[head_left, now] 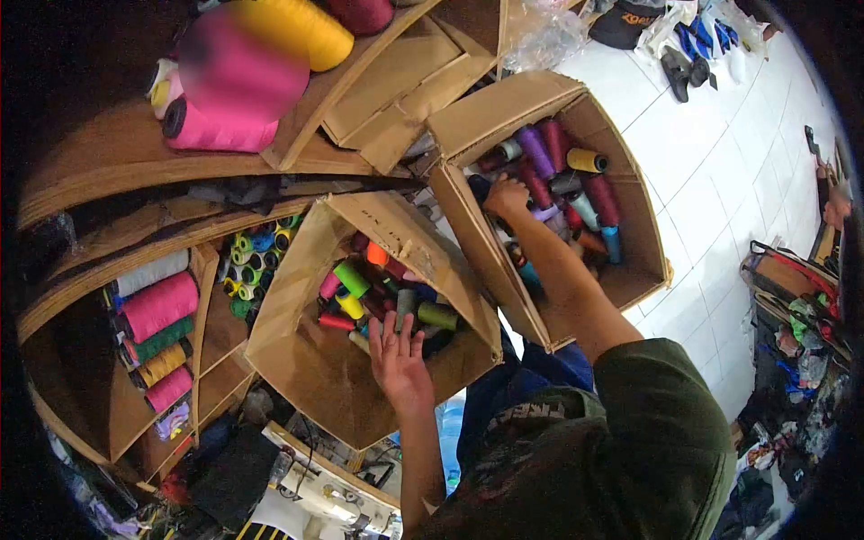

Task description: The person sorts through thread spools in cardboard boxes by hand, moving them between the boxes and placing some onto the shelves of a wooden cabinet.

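Note:
My left hand (pixel 400 367) is held over the left cardboard box (pixel 297 378), palm up, fingers stretched out and holding nothing. Just beyond its fingertips lie thread spools, among them a green spool (pixel 352 280), a dark olive spool (pixel 437 315) and a red spool (pixel 336 321). Inside the right cardboard box (pixel 630 270), my right hand (pixel 509 197) has its fingers curled on a dark thread spool (pixel 481 187) by the near-left wall. Around it are a purple spool (pixel 535 151), several maroon spools (pixel 602 200) and a yellow spool (pixel 587 160). My fingertips there are partly hidden.
Wooden shelves at left carry large thread cones, including a pink cone (pixel 160 306) and a yellow cone (pixel 297 34). Flattened cardboard (pixel 396 72) leans behind the boxes. A sewing machine (pixel 333 495) stands below. White floor tiles (pixel 720 198) extend right, with a cluttered pile (pixel 801 360) beyond.

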Available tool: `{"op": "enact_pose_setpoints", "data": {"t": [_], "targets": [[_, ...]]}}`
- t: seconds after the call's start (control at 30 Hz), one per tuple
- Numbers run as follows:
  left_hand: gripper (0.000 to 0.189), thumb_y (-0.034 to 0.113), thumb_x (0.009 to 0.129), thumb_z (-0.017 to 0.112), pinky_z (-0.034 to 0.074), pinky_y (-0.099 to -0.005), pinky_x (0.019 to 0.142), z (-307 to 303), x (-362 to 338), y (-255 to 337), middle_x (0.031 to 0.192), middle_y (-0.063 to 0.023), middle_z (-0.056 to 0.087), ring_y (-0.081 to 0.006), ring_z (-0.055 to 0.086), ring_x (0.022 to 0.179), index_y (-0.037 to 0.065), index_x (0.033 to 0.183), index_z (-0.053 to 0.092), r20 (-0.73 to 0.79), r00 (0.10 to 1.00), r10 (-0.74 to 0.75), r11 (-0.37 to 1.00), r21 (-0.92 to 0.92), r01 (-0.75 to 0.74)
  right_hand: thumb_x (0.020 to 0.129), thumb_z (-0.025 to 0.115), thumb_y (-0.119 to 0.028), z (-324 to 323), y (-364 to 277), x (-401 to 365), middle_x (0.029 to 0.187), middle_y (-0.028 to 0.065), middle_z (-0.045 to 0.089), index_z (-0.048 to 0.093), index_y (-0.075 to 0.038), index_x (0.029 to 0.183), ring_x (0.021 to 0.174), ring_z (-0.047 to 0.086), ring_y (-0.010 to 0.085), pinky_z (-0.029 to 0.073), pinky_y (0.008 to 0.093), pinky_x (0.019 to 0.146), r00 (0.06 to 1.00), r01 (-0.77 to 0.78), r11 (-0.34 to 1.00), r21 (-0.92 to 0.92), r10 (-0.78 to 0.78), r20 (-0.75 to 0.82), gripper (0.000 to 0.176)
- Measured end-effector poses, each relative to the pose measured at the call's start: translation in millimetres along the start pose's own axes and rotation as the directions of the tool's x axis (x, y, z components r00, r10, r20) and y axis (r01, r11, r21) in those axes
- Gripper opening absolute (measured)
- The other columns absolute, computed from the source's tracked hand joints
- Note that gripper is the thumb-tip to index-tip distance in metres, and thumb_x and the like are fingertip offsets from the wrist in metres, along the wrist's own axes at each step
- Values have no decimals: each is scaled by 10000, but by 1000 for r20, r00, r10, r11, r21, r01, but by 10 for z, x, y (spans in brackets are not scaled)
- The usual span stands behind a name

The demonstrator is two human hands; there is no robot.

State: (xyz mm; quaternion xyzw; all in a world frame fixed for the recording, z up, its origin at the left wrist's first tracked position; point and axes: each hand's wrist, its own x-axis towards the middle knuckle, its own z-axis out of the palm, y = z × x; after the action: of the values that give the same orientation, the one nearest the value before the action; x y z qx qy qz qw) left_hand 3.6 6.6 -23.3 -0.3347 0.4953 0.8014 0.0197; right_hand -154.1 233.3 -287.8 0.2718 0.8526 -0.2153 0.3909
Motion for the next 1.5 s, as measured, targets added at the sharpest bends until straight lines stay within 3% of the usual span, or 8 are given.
{"op": "enact_pose_setpoints", "data": {"t": [0.33,0.53,0.73,0.8,0.9,1.1,1.37,1.5], "targets": [[398,120,894,528,450,-358,846,507,21,193,1144,-144,520,-230,560,955,-9,1251,411,175,936,306,880,322,-349,567,749,-259,-1237,178,-2240,1185,170,524,317,87,1338,1055,517,228,388,312,949,794,310,297,903,-604,-74,949],[174,125,890,501,402,-328,757,489,-122,462,914,-144,503,-208,483,810,-11,986,454,256,535,805,408,415,-813,645,757,-273,-668,-712,-2872,1165,205,537,337,45,1337,1080,528,253,410,345,932,536,689,406,600,-843,-46,870],[144,75,876,502,399,-323,733,423,-117,304,892,-136,484,-205,473,790,-16,976,454,229,666,710,533,443,-721,744,663,-179,-510,-367,-2774,1002,123,637,559,9,1152,963,590,202,458,319,860,521,380,280,882,-852,46,460],[133,53,872,504,403,-322,731,488,-125,207,899,-138,486,-205,477,793,-14,977,458,240,697,676,561,445,-698,774,642,-172,-636,-40,-2412,909,76,658,616,-6,1035,877,612,183,469,290,816,769,360,143,922,-605,-206,311],[134,26,874,507,407,-312,736,550,-159,90,930,-130,483,-196,482,803,-11,995,464,355,682,639,553,404,-728,685,748,-244,-834,514,-1234,1066,216,544,533,31,1107,1016,515,324,420,412,899,671,601,684,414,-151,-726,547],[170,72,887,531,410,-307,750,682,-246,-106,908,-111,509,-176,481,801,3,1030,469,338,764,550,628,436,-644,542,862,-381,-1093,427,10,1320,252,316,129,-48,1419,1204,342,433,332,542,962,836,102,942,319,92,-540,1190],[155,98,894,532,410,-325,752,746,-226,-104,866,-108,527,-168,488,781,11,1008,474,270,805,528,664,460,-589,549,827,-388,-1062,450,200,1225,258,421,167,-27,1391,1137,429,401,351,500,948,861,23,945,325,146,-487,1129],[127,82,890,528,419,-335,747,768,-188,-63,883,-117,512,-186,496,787,10,975,468,328,772,544,652,415,-635,593,785,-351,-756,571,251,950,166,528,255,-34,1342,889,572,301,485,477,804,913,388,346,854,-17,-408,971]]}}
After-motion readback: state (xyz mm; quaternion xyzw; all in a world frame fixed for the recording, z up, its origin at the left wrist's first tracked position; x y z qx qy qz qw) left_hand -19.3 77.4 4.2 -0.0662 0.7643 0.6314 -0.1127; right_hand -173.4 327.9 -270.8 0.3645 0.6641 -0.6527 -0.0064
